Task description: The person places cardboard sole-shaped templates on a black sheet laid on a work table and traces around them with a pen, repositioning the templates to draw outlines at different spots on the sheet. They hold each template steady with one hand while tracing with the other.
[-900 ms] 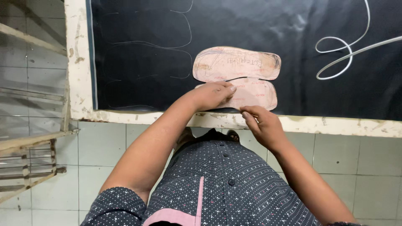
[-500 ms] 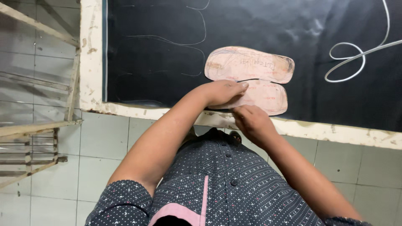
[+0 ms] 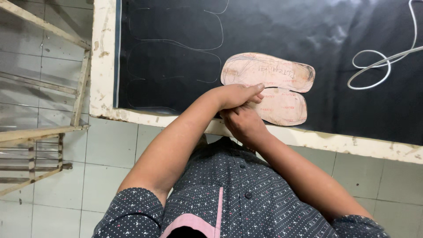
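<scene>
Left hand: flat, fingers together, pressing down on the near end of the two templates.
Right hand: tucked under the left one, fingers curled at the end of the lower template; whether it pinches a marker or only the card edge, I cannot tell.
Upper template: pink sole-shaped card, lying flat on the black sheet, its long edge touching the lower one.
Lower template: same kind, nearer the person, just inside the tabletop's pale edge.
Slip risk: the hands hold only one end, so the far ends could likely swing if pushed sideways, and any line drawn round them would go off.
Overlap risk: outlines already drawn lie just left of the templates; a shift that way would probably cross them.
Edge risk: the lower template sits near the front edge; a pull toward the body could carry it off the sheet.
Cord: white loop on the sheet, well apart to the right, a possible snag if the work drifts there.
Open room: bare sheet above and right of the templates, up to the cord.
Tight side: left, where the outlines lie.
Off the tabletop: tiled floor and a wooden frame to the left.
</scene>
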A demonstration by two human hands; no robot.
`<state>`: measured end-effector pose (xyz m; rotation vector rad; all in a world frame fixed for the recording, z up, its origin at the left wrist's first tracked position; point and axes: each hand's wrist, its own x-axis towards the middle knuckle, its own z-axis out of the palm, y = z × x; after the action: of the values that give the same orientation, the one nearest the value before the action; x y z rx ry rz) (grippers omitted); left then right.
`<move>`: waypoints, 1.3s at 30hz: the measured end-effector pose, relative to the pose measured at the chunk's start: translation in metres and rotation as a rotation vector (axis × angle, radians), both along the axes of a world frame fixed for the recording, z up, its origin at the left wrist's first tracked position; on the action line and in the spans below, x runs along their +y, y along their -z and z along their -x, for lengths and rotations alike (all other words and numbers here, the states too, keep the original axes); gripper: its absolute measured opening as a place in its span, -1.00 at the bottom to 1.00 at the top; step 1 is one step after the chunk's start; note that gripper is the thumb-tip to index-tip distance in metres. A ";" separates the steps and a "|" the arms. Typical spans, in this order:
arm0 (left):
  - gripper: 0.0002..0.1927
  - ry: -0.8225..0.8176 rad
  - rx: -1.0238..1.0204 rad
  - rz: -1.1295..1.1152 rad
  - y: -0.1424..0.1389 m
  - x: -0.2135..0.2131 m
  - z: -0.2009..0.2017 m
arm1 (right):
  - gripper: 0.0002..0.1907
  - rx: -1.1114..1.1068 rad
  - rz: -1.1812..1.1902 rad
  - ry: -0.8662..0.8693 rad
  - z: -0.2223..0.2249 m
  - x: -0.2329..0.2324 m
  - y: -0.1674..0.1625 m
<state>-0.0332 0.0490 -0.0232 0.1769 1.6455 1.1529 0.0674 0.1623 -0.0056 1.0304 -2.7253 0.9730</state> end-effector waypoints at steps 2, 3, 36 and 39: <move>-0.23 0.037 0.056 0.009 0.005 0.001 -0.006 | -0.76 -0.040 0.065 0.012 -0.013 0.013 -0.007; -0.26 0.088 0.119 0.036 0.008 0.002 -0.011 | -0.81 -0.056 0.111 0.077 -0.018 0.020 -0.010; -0.60 -0.065 1.412 0.120 0.012 -0.047 -0.128 | -0.83 -0.148 0.018 0.749 -0.008 0.079 -0.009; -0.58 -0.029 1.471 0.153 0.011 -0.057 -0.126 | -0.81 -0.277 0.206 0.802 -0.015 0.089 -0.007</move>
<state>0.0929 -0.0083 -0.0339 1.0940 2.9672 0.8763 0.0824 0.2509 0.0014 -0.2605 -2.7297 1.2239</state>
